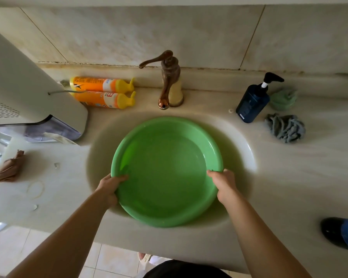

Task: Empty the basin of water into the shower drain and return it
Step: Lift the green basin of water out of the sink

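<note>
A round green plastic basin [165, 137] with water in it sits inside the cream sink bowl [243, 145], below the faucet. My left hand [109, 187] grips the basin's rim on its near left side, fingers curled over the edge. On the near right side, my right hand [223, 183] holds the rim the same way. The basin looks roughly level. No shower drain is in view.
A bronze faucet [167, 85] stands behind the sink. Two orange bottles [102, 93] lie at the back left beside a white appliance [18, 93]. A dark blue pump bottle [253, 99] and cloths [284, 128] sit at the right. A brown cloth [8, 169] lies at the left.
</note>
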A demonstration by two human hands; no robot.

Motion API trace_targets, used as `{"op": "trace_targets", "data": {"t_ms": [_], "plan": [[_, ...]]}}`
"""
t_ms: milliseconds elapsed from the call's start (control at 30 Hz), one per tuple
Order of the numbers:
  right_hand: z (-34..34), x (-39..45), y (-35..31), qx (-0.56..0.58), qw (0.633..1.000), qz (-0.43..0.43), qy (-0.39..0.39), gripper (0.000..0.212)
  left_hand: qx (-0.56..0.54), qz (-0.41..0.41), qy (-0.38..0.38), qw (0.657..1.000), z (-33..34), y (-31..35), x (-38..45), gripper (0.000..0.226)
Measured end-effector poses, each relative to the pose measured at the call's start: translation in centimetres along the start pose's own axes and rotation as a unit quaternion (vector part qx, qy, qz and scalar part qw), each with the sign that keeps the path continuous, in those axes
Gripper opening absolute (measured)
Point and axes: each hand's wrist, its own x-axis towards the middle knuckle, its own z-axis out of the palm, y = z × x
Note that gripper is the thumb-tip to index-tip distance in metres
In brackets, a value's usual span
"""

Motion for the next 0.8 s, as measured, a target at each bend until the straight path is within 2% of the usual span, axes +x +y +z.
{"op": "trace_targets", "data": {"t_ms": [200, 400, 633, 800], "plan": [[-0.2, -0.6, -0.6, 0.000, 1.000, 0.001, 0.004, 0.027, -0.033, 0.011, -0.012, 0.999, 0.1, -0.1, -0.9, 0.045], [-0.4, -2.7, -2.2, -0.008, 1.000, -0.016, 0.004, 0.055, -0.053, 0.009, -0.017, 0.998, -0.9, -0.4, -2.5, 0.042], [0.7, -6.1, -3.1, -0.014, 0.998, -0.056, -0.002, 0.066, -0.079, 0.041, -0.032, 0.996, -3.6, 0.4, -5.2, 0.042], [2.4, -8.7, -3.0, -0.045, 0.996, -0.079, -0.004, 0.049, -0.081, 0.075, -0.014, 0.994, -6.7, 0.7, -7.1, 0.037]]}}
